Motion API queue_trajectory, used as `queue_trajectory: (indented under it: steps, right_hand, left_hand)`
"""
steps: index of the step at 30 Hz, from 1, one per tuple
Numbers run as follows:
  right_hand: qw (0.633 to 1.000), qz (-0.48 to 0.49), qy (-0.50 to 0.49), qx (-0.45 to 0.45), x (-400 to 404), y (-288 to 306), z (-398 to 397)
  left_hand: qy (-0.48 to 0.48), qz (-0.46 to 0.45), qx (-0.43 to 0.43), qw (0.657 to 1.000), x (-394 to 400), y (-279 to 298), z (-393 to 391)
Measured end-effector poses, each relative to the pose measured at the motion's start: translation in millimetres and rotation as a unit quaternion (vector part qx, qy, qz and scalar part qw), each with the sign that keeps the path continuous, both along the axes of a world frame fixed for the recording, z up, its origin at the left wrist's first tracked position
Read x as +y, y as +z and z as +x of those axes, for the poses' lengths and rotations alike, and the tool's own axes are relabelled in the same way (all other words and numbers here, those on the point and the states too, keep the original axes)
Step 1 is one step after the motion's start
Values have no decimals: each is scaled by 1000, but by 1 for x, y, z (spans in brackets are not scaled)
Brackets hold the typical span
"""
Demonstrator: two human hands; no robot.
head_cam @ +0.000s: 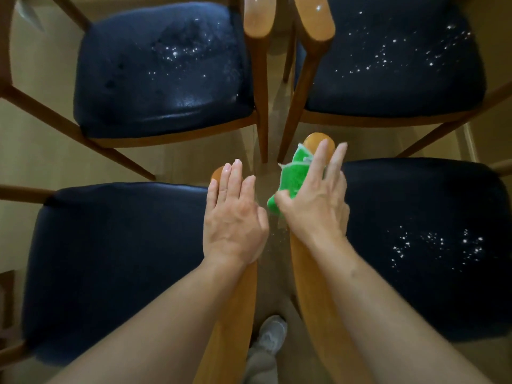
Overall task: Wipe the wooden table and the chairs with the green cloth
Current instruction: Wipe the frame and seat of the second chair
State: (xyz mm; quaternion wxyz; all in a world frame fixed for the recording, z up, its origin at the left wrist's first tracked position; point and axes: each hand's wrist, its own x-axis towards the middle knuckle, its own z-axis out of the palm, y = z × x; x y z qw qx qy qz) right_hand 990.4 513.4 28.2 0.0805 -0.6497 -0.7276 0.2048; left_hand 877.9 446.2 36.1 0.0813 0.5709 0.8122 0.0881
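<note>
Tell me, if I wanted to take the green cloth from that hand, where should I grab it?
Probably the loose folded end of the green cloth, coming from the left, the gap side between the two near chairs. That part sticks out past the right hand, which presses the rest onto the wooden armrest, so only that flap is free to pinch. The left hand rests flat on the other armrest.
</note>
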Motion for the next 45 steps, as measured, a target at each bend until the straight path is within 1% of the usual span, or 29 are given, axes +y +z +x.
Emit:
queue_trajectory:
  steps: [5, 8, 12, 15, 17, 19, 21, 23, 25, 29, 31, 33, 35, 42, 45]
  right_hand:
    - [997, -51, 22, -54, -110, 12, 39]
    - [993, -89, 39, -74, -134, 14, 49]
    - [995, -70, 28, -69, -95, 14, 26]
    - [999, -32, 5, -27, -34, 11, 0]
    - [1000, -12, -19, -15, 16, 7, -15]
    - [999, -12, -34, -15, 56, 5, -23]
    - [999, -1, -20, -30, 69, 2, -22]
    - [999, 19, 7, -40, 54, 1, -16]
    - [998, 21, 26, -44, 15, 1, -6]
    - [995, -22, 45, -84, -84, 5, 25]
    - [993, -40, 59, -92, -106, 4, 36]
    - [993, -40, 58, -90, -95, 3, 35]
    - [995, -34, 45, -83, -67, 5, 22]
    - [998, -9, -19, -54, 70, 2, -24]
    - [998, 5, -38, -48, 67, 2, -23]
  left_hand:
    - [-3, -23, 3, 1000, 0, 1, -2]
    - [-3, -27, -1, 1000, 1, 3, -2]
    - [-7, -29, -5, 1000, 0, 2, -2]
    - [-5, -25, -1, 1000, 0, 1, -2]
    - [-4, -21, 0, 1000, -1, 0, -2]
    - [-5, -20, 3, 1000, -1, -1, -1]
    - [-7, -18, 6, 1000, 0, -2, -1]
    - [-6, -19, 8, 1000, 0, -1, -1]
    - [-9, -25, 5, 1000, 0, 1, -1]
    - [-11, -34, 2, 999, 1, 4, -1]
    - [-8, -31, 3, 999, 1, 5, -1]
    - [-11, -31, 2, 999, 2, 5, -1]
    - [-15, -29, 0, 999, 2, 3, -1]
    - [-11, -12, 5, 1000, 0, -1, -1]
    - [-11, -15, 6, 1000, 0, -2, -1]
